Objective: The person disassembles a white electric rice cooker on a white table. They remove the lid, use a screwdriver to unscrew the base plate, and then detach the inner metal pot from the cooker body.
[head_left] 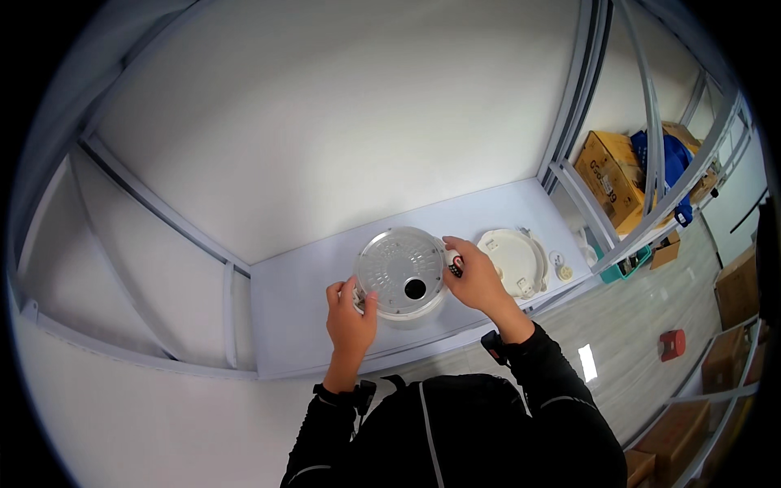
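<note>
A round white appliance body (411, 315) sits on the light table in front of me. Its top is a shiny, greyish disc (396, 259) with a ribbed pattern and a dark round hole. My left hand (351, 317) grips the left edge, thumb and fingers around a small fitting there. My right hand (474, 278) grips the right edge at a white protruding part with a red and black panel (456, 264). The undersides of both grips are hidden. Just right of that hand lies a round white plastic shell (514, 259), its hollow side up.
Small round parts (564, 272) lie near the table's (305, 281) right end. Grey frame posts (574, 89) and rails surround the table. Beyond the right rail are a yellow carton (608, 180), blue cloth (677, 167), a teal crate (626, 268), a red stool (672, 345) and shelved boxes (675, 431).
</note>
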### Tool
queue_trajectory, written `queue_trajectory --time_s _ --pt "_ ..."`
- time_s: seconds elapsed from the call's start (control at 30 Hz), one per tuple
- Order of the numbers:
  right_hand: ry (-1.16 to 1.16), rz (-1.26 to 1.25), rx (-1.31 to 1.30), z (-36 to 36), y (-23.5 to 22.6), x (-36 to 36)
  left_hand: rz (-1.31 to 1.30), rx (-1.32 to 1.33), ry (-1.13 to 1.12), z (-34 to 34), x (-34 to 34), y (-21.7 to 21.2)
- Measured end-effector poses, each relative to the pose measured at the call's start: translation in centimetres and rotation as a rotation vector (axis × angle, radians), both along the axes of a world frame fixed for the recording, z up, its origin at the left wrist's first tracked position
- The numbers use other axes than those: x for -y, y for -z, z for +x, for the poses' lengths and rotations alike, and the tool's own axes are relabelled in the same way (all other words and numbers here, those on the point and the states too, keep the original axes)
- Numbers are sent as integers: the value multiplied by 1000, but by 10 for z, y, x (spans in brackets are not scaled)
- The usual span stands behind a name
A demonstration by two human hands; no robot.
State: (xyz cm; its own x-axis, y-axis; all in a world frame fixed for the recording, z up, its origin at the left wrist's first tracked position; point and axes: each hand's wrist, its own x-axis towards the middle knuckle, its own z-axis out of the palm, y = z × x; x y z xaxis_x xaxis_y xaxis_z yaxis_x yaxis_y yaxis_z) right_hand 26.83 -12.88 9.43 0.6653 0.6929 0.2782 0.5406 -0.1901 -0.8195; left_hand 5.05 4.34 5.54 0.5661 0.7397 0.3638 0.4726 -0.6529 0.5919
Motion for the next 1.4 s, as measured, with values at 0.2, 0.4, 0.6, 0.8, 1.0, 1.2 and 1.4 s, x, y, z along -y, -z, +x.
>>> queue_trajectory --time_s 0.2,0.4,0.6,0.8,1.0,1.2,1.4 --pt "-20 -89 -84 -6 3 3 -189 -115 108 -7 4 -16" --pt "-21 -130 -98 -15 8 4 -99 -91 160 -10 2 -8" --pt "-46 -163 -64 -19 4 5 -216 -6 135 -9 13 -19" --pt "-76 -1 -29 -16 -1 8 -191 40 123 -9 17 -30" --pt "-185 25 -33 -28 -14 3 -120 87 90 -35 20 -36" --pt "-333 104 39 -57 3 -23 -147 131 22 -82 14 -29" --pt "-520 -166 -59 -108 -16 -52 -122 161 -23 -143 -10 -9"
